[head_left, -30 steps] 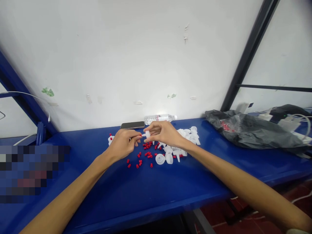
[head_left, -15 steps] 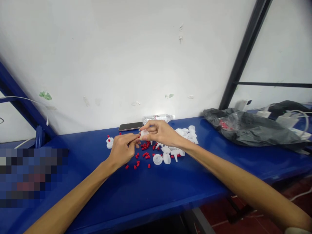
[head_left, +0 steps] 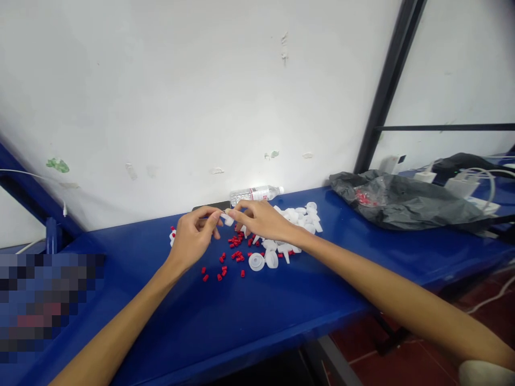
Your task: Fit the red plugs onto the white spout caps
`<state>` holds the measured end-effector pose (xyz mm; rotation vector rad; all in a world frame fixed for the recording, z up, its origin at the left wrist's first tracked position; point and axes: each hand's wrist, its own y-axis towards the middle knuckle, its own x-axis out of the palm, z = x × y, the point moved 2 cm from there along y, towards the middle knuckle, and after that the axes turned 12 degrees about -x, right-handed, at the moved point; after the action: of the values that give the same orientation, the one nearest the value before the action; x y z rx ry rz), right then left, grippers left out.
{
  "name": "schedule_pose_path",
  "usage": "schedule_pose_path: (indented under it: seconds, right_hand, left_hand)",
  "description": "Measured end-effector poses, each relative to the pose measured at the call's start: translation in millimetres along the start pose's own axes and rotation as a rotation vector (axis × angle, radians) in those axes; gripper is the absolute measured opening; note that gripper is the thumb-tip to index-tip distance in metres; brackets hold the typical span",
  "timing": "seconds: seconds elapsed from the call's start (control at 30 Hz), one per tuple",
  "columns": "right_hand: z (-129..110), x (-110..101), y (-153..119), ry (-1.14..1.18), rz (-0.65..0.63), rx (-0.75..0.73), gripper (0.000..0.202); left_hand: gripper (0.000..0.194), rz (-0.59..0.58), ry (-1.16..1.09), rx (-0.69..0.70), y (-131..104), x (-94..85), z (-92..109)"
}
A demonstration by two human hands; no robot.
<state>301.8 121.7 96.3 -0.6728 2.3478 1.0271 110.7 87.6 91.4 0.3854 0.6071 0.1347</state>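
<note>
Above the blue table, my right hand [head_left: 259, 220] pinches a white plastic nozzle cap [head_left: 228, 220] between thumb and fingers. The thumb and forefinger of my left hand [head_left: 195, 233] close on the narrow end of the same piece. Whether a small red cap sits in that left pinch is hidden by the fingers. Below the hands lie several loose red caps [head_left: 237, 256]. More white nozzle caps [head_left: 271, 259] are heaped beneath and beyond my right wrist. Left of my left hand, a few white pieces with red tips [head_left: 173, 236] are partly covered.
A clear plastic bottle [head_left: 257, 194] lies against the wall, beside a dark phone [head_left: 215, 206] partly behind my hands. On the right is a black plastic bag [head_left: 406, 203] with red pieces in clear wrap, near white plugs and cables. The blue table [head_left: 249, 316] ends at a front edge.
The view has shifted slightly. My left hand has turned, its thumb now showing at the pinch, and the white nozzle cap has tilted between both hands.
</note>
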Motion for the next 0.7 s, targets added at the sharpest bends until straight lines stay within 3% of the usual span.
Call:
schedule_pose_path:
  seconds: [0.13, 0.2, 0.3, 0.43, 0.6, 0.67, 0.7]
  right_hand:
    - [-3.7, -8.8, -0.6, -0.223, -0.087, -0.077, 0.032]
    - [-6.4, -13.5, -1.7, -0.235, -0.241, -0.136, 0.029]
    - [-9.4, -19.7, -4.8, -0.163, -0.464, -0.126, 0.031]
    - [-8.3, -20.9, -9.5, -0.008, -0.669, -0.024, 0.038]
    - [-5.3, -17.7, -9.5, -0.012, -0.710, -0.099, 0.030]
    - [-7.0, -18.5, -8.3, 0.006, -0.695, -0.139, 0.028]
    - [-8.1, -19.4, -7.6, 0.014, -0.677, -0.150, 0.027]
  left_hand:
    - [0.031, 0.020, 0.459, 0.071, 7.5, -13.7, -4.9]
    - [0.028, -0.012, 0.700, 0.088, 12.4, -20.4, -13.5]
    - [0.027, -0.107, 0.874, 0.033, 18.5, -28.4, -29.1]
    - [0.026, -0.192, 0.912, -0.027, 20.7, -33.3, -39.8]
    - [0.032, -0.147, 0.731, -0.037, 18.0, -37.0, -25.1]
    - [0.022, -0.247, 0.622, -0.056, 15.4, -38.6, -16.0]
    - [0.019, -0.358, 0.568, -0.088, 13.5, -39.1, -12.6]
